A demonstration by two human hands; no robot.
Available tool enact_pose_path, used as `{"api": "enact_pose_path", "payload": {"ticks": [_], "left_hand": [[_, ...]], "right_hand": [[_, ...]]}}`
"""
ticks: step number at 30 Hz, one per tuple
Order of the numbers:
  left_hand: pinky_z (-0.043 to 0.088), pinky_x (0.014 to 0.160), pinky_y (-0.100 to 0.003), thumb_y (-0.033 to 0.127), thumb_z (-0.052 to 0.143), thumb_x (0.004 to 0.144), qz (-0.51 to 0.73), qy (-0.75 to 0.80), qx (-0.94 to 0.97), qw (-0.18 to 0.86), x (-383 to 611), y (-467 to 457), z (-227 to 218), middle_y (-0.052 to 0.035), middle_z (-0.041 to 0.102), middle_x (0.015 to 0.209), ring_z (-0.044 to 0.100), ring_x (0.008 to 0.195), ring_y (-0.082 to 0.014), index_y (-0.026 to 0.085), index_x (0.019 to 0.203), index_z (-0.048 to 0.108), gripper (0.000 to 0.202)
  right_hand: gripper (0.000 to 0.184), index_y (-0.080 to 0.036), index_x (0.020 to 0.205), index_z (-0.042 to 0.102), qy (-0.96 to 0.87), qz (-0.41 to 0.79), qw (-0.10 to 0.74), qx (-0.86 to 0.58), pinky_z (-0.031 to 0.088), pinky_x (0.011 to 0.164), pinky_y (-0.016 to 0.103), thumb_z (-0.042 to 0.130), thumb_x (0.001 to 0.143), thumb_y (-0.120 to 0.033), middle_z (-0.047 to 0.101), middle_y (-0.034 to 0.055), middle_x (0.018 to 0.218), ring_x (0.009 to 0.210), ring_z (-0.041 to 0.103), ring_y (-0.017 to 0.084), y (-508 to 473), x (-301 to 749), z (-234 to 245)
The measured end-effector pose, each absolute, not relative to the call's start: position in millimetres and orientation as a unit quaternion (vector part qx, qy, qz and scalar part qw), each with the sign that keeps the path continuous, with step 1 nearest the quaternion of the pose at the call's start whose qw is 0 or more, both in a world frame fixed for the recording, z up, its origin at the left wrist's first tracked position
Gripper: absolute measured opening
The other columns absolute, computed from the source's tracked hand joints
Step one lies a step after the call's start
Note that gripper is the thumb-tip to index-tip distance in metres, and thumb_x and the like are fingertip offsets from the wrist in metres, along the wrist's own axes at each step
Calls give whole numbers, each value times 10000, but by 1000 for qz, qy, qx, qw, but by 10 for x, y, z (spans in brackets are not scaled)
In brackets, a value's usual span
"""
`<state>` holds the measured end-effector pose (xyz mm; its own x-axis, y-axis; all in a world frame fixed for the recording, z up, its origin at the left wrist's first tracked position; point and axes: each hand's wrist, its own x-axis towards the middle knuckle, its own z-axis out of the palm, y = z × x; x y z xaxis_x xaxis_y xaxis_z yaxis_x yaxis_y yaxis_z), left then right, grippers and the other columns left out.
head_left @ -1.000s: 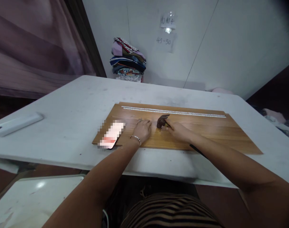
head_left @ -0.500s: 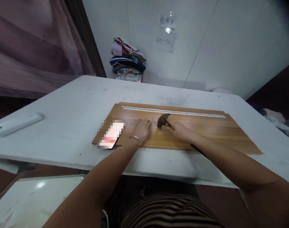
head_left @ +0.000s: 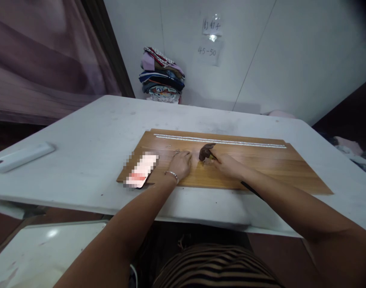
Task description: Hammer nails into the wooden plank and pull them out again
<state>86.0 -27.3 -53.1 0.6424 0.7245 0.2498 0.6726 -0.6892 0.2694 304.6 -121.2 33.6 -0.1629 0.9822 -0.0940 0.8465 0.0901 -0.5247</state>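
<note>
My right hand (head_left: 229, 165) is closed around the handle of a claw hammer (head_left: 206, 153). The dark hammer head is low over the wooden board (head_left: 261, 170), its claw toward the far side. Whether its face touches the wood I cannot tell. My left hand (head_left: 180, 163), with a bracelet at the wrist, lies on the board to the left of the hammer. Its fingers rest outstretched on the wood. Small metal nails (head_left: 176, 152) lie just beyond that hand, and a single nail (head_left: 168, 146) lies farther off.
Two white measuring strips (head_left: 219, 141) run along the board's far edge. A phone (head_left: 142, 170) with a blurred screen sits at the board's left end. On the white table (head_left: 89, 140) lies a white handled object (head_left: 22, 157). Folded cloths (head_left: 162, 76) are stacked by the wall.
</note>
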Motion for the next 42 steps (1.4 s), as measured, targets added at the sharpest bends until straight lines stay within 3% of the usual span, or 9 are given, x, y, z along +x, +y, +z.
{"api": "enact_pose_path", "payload": {"ticks": [14, 22, 42], "left_hand": [[503, 1066, -401, 156, 478, 1004, 180, 381, 904, 73, 862, -277, -528, -139, 744, 1187, 664, 1141, -250, 154, 1080, 744, 277], [499, 1067, -384, 155, 482, 1003, 178, 383, 903, 75, 864, -270, -528, -133, 744, 1177, 662, 1146, -245, 160, 1076, 744, 272], [504, 1052, -405, 160, 450, 1016, 175, 385, 902, 84, 870, -289, -481, -143, 741, 1158, 661, 1122, -254, 161, 1044, 743, 295]], "right_hand": [[535, -186, 1515, 535, -723, 242, 143, -631, 541, 836, 357, 510, 996, -312, 778, 134, 1188, 968, 741, 284, -1225, 3021, 296], [520, -174, 1500, 534, -731, 230, 140, -627, 532, 776, 333, 489, 1001, -314, 786, 134, 1154, 898, 737, 272, -1220, 3031, 342], [556, -179, 1527, 517, -725, 243, 139, -629, 541, 835, 369, 499, 979, -271, 774, 141, 1194, 959, 738, 288, -1247, 3029, 335]]}}
